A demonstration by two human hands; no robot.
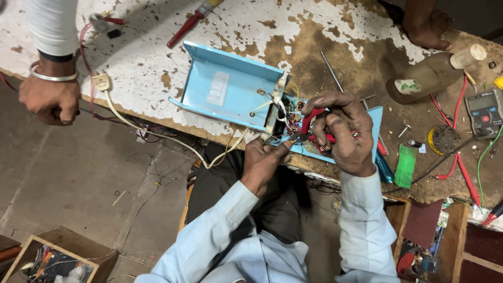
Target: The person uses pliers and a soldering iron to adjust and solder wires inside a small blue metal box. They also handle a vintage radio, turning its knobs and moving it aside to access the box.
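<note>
A light-blue metal case lies open on the worn bench, with a tangle of coloured wires inside it. My right hand grips red-handled pliers, their jaws pointing left toward the wires at the case's front edge. My left hand sits just below the jaws and pinches a thin wire end between thumb and finger. Both sleeves are pale blue.
Another person's hand with a metal bangle hangs at the left edge; a second hand rests at the top right. A plastic bottle, multimeter, screwdriver, white plug and cord and red-handled tool lie around.
</note>
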